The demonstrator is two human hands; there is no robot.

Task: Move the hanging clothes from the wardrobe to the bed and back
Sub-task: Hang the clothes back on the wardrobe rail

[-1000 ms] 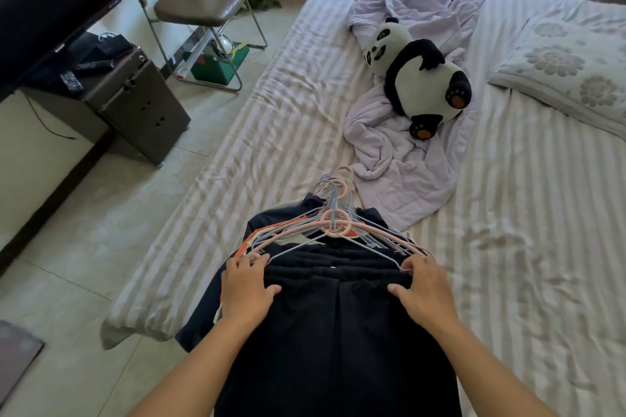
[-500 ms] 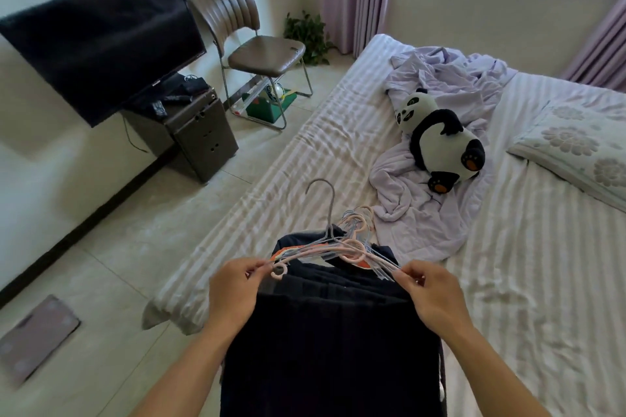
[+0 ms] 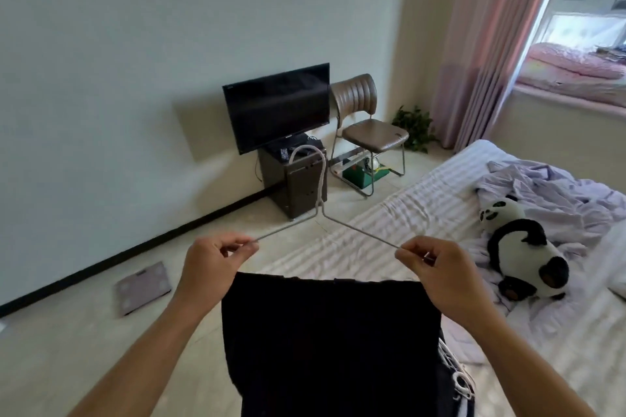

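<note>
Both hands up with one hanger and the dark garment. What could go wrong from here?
1. The left hand and right hand only pinch the thin wire hanger at its ends; that grip may slip or let it tilt.
2. The dark garment merely drapes over the bar and could slide off.
3. Other hangers show beside it at lower right; they might snag.

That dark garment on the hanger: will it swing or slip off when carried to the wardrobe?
The garment hangs limp, so it probably sways. It looks draped over the thin hanger, so it may slide if tilted. Left hand and right hand pinching both ends should keep it level.
</note>
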